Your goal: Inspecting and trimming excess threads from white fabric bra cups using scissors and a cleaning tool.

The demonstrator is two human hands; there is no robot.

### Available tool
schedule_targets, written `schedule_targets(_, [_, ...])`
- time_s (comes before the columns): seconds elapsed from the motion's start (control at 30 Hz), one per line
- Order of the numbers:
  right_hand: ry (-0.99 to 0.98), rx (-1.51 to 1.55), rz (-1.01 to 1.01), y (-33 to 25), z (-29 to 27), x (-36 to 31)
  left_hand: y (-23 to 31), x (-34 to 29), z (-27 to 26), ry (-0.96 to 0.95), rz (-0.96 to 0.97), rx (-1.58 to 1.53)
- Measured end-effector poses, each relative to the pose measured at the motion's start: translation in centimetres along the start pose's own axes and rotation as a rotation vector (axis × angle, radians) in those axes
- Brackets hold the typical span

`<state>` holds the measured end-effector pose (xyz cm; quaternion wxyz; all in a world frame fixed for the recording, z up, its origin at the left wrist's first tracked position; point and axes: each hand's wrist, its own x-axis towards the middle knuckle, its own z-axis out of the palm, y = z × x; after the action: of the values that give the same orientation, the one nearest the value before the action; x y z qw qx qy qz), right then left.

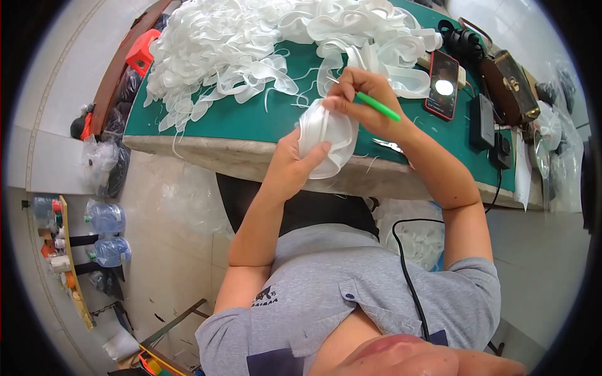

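A curved white fabric piece (343, 133), partly sheer with a raised folded edge, is held up over the front edge of the table. My left hand (290, 168) is closed on its lower left side, thumb laid across the front. With a slim green-handled tool (378, 106) in its grip, my right hand (370, 94) is closed at the top of the piece. Thumb and fingertip meet the fabric's upper edge there. The tool's thin pale tip sticks out beyond the fingers; its exact kind cannot be made out. Small metal snips (387, 145) lie on the table beside my right wrist.
A large heap of white fabric strips (213, 50) covers the far part of the green table (232, 122). At the right are a phone (442, 84), a black box-shaped device (481, 122), a brown bag (509, 88) and a black cable (401, 250). A red stool (143, 51) stands far left.
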<state>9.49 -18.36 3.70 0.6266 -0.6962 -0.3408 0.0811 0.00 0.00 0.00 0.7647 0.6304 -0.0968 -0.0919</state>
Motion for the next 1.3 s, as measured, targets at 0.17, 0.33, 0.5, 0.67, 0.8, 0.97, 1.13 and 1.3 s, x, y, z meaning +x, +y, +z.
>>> schedule_targets(0.17, [0.335,0.402,0.015,1.8,-1.1,1.1,1.0,0.5,-0.5,0.18,0.035,-0.356])
schedule_targets(0.33, [0.649,0.225,-0.244,1.4,-2.2,1.0,0.6,1.3,-1.4,0.319,0.213,-0.53])
schedule_targets(0.5, [-0.014,-0.482,0.024,-0.4,-2.7,0.5,1.1,0.6,-1.4,0.235,0.202,-0.726])
schedule_targets(0.67, [0.295,-0.253,0.003,0.0,-2.2,0.3,1.5,0.4,-1.0,0.1,0.176,-0.876])
schedule_targets(0.8, [0.316,-0.474,0.004,0.0,-1.8,0.5,1.7,0.3,-0.8,0.092,0.148,-0.901])
schedule_targets(0.97, [0.187,-0.264,0.028,0.0,-1.1,0.4,1.9,0.1,-0.5,0.087,0.145,-0.892])
schedule_targets(1.13, [-0.016,0.015,0.016,-0.4,0.0,-0.2,2.0,0.1,-0.4,0.112,0.155,-0.873])
schedule_targets(1.3, [-0.125,-0.022,-0.021,-0.7,0.6,-0.6,1.1,-0.1,-0.4,0.046,0.227,-0.814])
